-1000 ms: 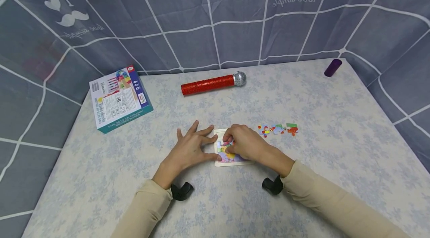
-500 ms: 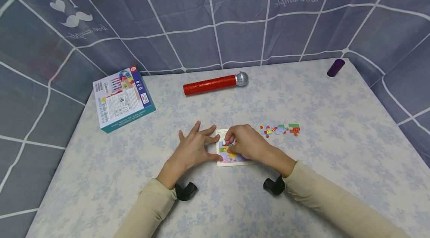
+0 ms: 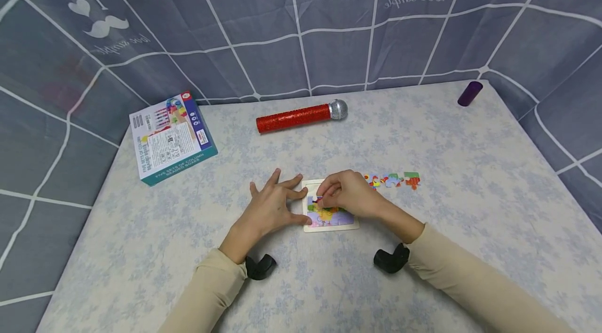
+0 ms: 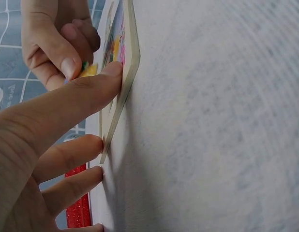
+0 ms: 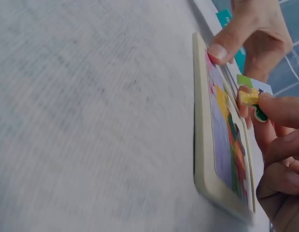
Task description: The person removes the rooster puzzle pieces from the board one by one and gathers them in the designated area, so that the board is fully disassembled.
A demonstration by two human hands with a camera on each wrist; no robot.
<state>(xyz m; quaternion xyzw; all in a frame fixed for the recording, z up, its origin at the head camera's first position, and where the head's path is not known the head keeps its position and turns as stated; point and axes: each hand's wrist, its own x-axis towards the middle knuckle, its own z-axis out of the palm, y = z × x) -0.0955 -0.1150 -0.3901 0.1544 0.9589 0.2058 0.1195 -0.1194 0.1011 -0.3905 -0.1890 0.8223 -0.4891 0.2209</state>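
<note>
My right hand pinches a small jigsaw piece, yellow, green and pale blue, between thumb and fingertip. The piece is lifted over a pale-framed jigsaw board. A colourful, partly filled picture shows in the board, with bare tray near its top edge; my right hand covers some of it. My left hand lies at the board's left side with fingers spread. Its thumb presses the frame near the lower left corner, and a fingertip touches the frame higher up.
Several loose jigsaw pieces lie in a row right of the board. Behind it is a red glittery microphone. A boxed toy set sits at the back left, a purple cylinder at the back right. A grey-blue curtain surrounds the table.
The right hand has risen off the board and shifted slightly right, with the jigsaw piece now lifted in its fingertips. More of the picture shows below it. The left hand stays on the frame.
</note>
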